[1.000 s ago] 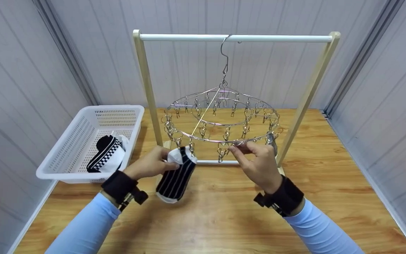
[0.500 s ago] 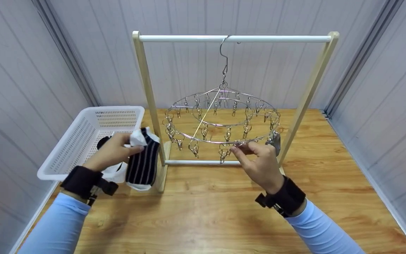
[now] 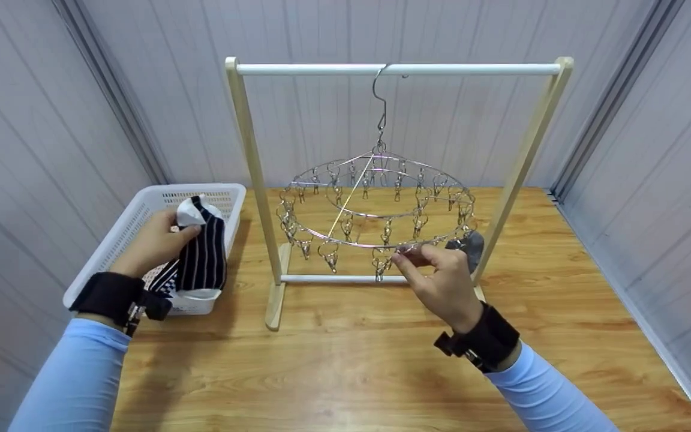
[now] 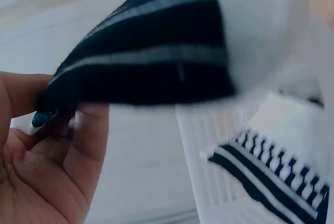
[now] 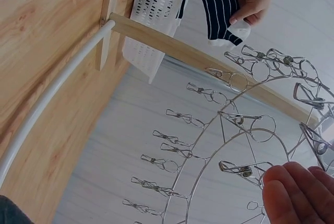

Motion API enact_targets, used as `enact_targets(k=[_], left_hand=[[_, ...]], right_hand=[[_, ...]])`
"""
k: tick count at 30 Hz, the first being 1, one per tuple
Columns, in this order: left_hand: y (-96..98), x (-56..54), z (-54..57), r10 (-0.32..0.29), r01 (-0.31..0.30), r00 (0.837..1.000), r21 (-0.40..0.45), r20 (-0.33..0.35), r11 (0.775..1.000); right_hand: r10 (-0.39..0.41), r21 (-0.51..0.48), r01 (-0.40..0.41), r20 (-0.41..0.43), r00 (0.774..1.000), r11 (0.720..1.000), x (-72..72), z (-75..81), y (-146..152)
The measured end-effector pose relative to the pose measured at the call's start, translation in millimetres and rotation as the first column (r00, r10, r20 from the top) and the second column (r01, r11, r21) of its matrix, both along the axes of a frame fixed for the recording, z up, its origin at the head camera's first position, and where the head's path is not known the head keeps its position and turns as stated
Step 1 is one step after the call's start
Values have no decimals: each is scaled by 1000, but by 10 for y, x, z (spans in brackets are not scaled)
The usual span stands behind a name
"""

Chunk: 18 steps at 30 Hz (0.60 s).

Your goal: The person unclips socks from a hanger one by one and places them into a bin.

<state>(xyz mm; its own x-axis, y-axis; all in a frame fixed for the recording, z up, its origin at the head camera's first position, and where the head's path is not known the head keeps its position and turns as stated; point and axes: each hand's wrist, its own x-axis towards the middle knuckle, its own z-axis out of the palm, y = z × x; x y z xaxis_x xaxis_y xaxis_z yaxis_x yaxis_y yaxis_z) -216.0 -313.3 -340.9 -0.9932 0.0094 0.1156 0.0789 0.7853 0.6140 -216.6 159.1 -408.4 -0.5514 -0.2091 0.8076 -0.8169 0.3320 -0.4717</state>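
My left hand (image 3: 153, 240) pinches a black sock (image 3: 203, 258) with white stripes by its white cuff, thumb in front. The sock hangs over the white basket (image 3: 96, 270); the left wrist view shows its white toe up close. A black-and-white sock with a checkered band (image 4: 276, 166) lies in the basket, partly hidden in the head view. My right hand (image 3: 441, 282) holds the front right rim of a round metal clip hanger (image 3: 369, 246) between thumb and fingers. Just beyond that hand a grey sock (image 3: 471, 251) hangs at the hanger's right side.
The hanger hooks over the white top bar (image 3: 303, 69) of a wooden-sided rack (image 3: 243, 138). Several metal clips dangle from its two rings. A lower white bar (image 3: 327, 279) crosses near the wood-grain table (image 3: 345, 372). Pale panel walls enclose the table's back and sides.
My left hand has carried the striped sock leftward, away from the hanger's front left clips to above the basket. My right hand has stayed at the rim.
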Motion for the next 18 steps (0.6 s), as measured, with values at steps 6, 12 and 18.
enact_targets(k=[6,12,18], left_hand=[[-221,-82,48,38,-38,999,-104,-2,994],[-361,-202,27,8,-3,1000,-212,25,977],[-408,-326,-17,-41,65,991,-192,125,979]], right_hand=[[9,-7,-9,4,1000,1000,5,3,-2],[19,-6,-19,4,1000,1000,9,0,-5],[22,2,-22,-6,1000,1000,15,-1,-2]])
